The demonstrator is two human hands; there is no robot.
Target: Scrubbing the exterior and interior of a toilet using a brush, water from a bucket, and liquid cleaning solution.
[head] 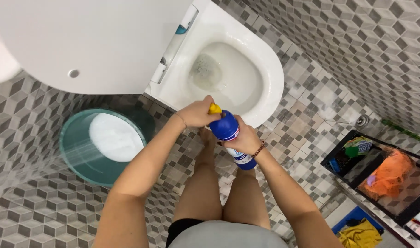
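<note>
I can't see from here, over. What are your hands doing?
Left hand on yellow cap. Right hand grips blue bottle. Toilet bowl open ahead, nothing in the way.

A white toilet (pixel 269 69) stands with its lid raised and its bowl open, on a floor (pixel 31 202) of grey cube-pattern tiles. To its left sits a round green bucket (pixel 76 156) holding white foam. At the right, a black rack (pixel 347 172) holds an orange mesh sponge (pixel 386 177) and a green packet (pixel 358 146).
</note>
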